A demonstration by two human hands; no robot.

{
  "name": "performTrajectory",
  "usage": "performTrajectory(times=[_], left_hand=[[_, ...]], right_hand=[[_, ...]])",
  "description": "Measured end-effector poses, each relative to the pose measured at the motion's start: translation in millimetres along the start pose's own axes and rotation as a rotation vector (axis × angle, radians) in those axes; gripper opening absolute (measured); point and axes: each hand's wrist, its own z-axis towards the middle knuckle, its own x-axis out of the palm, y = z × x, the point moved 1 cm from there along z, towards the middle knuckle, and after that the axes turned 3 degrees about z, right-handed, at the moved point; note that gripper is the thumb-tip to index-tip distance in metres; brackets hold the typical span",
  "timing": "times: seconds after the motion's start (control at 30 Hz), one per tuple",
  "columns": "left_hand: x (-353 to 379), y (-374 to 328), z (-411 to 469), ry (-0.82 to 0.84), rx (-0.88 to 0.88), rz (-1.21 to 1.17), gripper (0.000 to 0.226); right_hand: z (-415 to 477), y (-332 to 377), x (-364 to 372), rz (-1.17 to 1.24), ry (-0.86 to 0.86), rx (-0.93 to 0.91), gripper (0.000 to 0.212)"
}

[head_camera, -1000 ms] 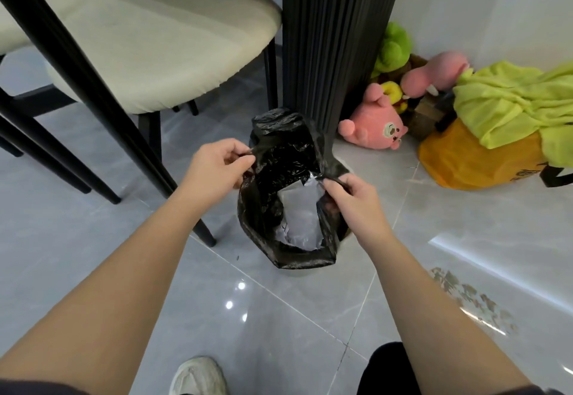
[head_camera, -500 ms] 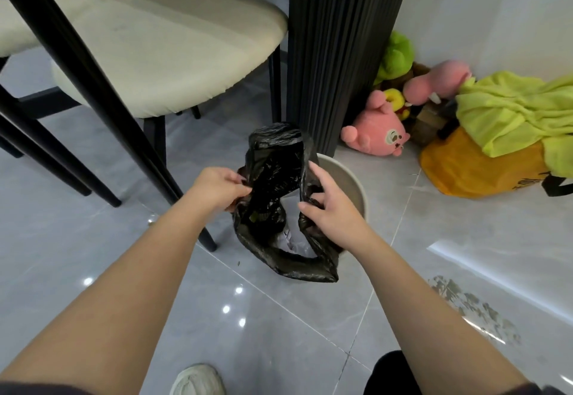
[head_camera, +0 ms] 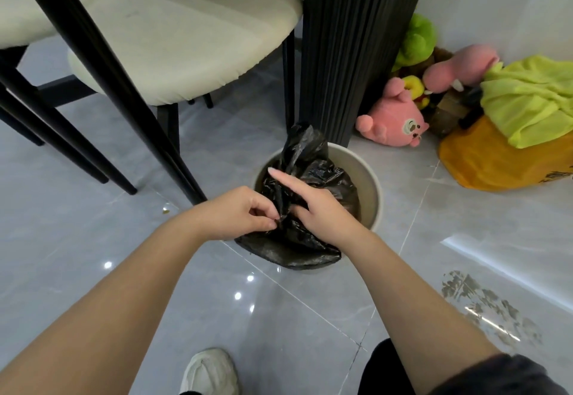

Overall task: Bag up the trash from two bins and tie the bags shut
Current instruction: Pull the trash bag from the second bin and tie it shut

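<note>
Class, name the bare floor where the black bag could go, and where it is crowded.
Free: floor between bin and shoe; floor right of the bin, nearer than the orange bag. Crowded: toys by the wall, chair legs at left.

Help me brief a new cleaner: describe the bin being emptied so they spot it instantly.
Find the black ribbed column beside the cream cushioned chair. At its foot stands a round beige plastic bin holding a crumpled black plastic bag. Unlike the orange sack and plush toys nearby, it is pale, round and smooth-walled.
</note>
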Motion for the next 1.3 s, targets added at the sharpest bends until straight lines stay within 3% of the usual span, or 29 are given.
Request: performTrajectory(times=[0.1,0.17,0.23,0.27,0.4,0.63,1.17,1.3], left_hand=[[1,7,-5,-0.041,-0.044,-0.080,0.024],[-1,21,-3,-0.252,-0.163,-0.206,0.028],[1,39,2,-0.478,-0.334,-0.284,0.030],[5,45,4,-0.507,-0.408,-0.341,0.027],[28,53,15,-0.350,-0.578,-0.709,0.018],[24,49,22,-0.172,-0.484,-0.838,0.021],[48,14,75,-0.210,-0.500,-0.856,0.017],[47,1,97,-0.420,-0.522,-0.842,0.045]], right_hand=[[5,-9,9,-0.093,-0.014,-0.019,0.030],[6,-10,9,-0.083,-0.087,0.024,0.011],[7,-10,4,-0.050,-0.150,0.066,0.010],[7,-9,0,-0.032,-0.173,0.082,0.010],[7,-4,-13,0.002,-0.263,0.131,0.014],[11,2,-45,0.018,-0.359,0.187,0.015],[23,34,-125,-0.144,-0.531,0.072,0.015],[24,39,-147,-0.188,-0.556,0.085,0.014]])
